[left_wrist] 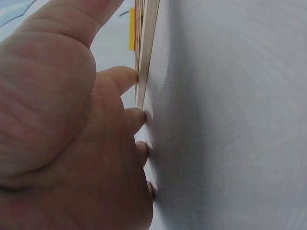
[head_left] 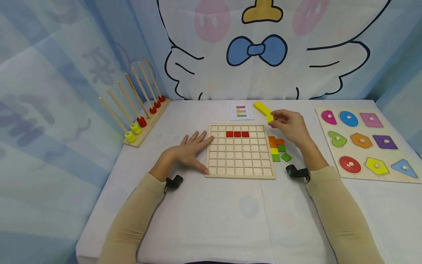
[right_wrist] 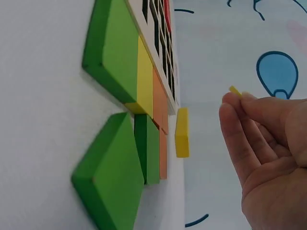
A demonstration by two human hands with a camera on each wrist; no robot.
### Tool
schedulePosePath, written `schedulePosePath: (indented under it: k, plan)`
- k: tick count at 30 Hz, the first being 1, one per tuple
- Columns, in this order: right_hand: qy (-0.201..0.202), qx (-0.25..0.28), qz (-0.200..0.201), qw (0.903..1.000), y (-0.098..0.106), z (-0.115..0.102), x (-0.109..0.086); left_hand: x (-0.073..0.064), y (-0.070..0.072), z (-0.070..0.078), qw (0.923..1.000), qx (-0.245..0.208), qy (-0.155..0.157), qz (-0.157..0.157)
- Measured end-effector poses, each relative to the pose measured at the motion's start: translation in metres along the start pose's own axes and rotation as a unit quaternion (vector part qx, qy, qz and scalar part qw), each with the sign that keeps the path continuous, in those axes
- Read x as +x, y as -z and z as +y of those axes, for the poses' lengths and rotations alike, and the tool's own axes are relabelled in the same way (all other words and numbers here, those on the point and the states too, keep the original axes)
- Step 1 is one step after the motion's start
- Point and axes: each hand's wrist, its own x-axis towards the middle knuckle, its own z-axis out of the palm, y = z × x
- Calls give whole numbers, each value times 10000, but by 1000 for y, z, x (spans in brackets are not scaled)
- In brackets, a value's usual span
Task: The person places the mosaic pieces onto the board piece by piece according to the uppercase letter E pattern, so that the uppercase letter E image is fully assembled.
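The wooden grid board (head_left: 237, 156) lies flat on the counter (head_left: 230, 216), midway between the person's arms. Three red tiles (head_left: 237, 134) sit side by side in its second row from the far edge, near the middle; its other cells hold nothing. The left hand (head_left: 191, 152) is spread along the board's left side, fingers straight, the thumb at the near left corner and the forefinger at the rim, which I'd take for steadying.

The right hand (head_left: 290, 123), beyond the board's far right corner, pinches a small yellow tile (head_left: 269, 118) between thumb and fingertips. Just beyond it lies a yellow strip (head_left: 262, 108), perhaps tiles set end to end; I can't tell whether the two touch. Beside the board's right edge are loose orange tiles (head_left: 272, 141), green tiles (head_left: 286, 157) and one more yellow.

On the far side stands a pattern card (head_left: 242, 112) with a red row on top and what seem to be yellow, orange and green nearer, too small to read cell by cell. So the step in hand looks like picking out a yellow piece. The next move would call for carrying it left over the board, squaring it to a cell nearer than the red row, and lowering it without nudging those tiles.
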Motion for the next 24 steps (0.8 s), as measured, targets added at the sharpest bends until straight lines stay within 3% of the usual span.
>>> schedulePosePath:
  k: [7,13,24]
  plan:
    - [244,-5,69,9997,-10,-8,2,0,1,1,10000,-6,24,-26]
    - [271,72,-206,9994,-24,-16,5,0,1,2,10000,-27,55,-53]
    - [693,202,-525,9960,-41,-33,8,0,2,3,9999,-26,103,-42]
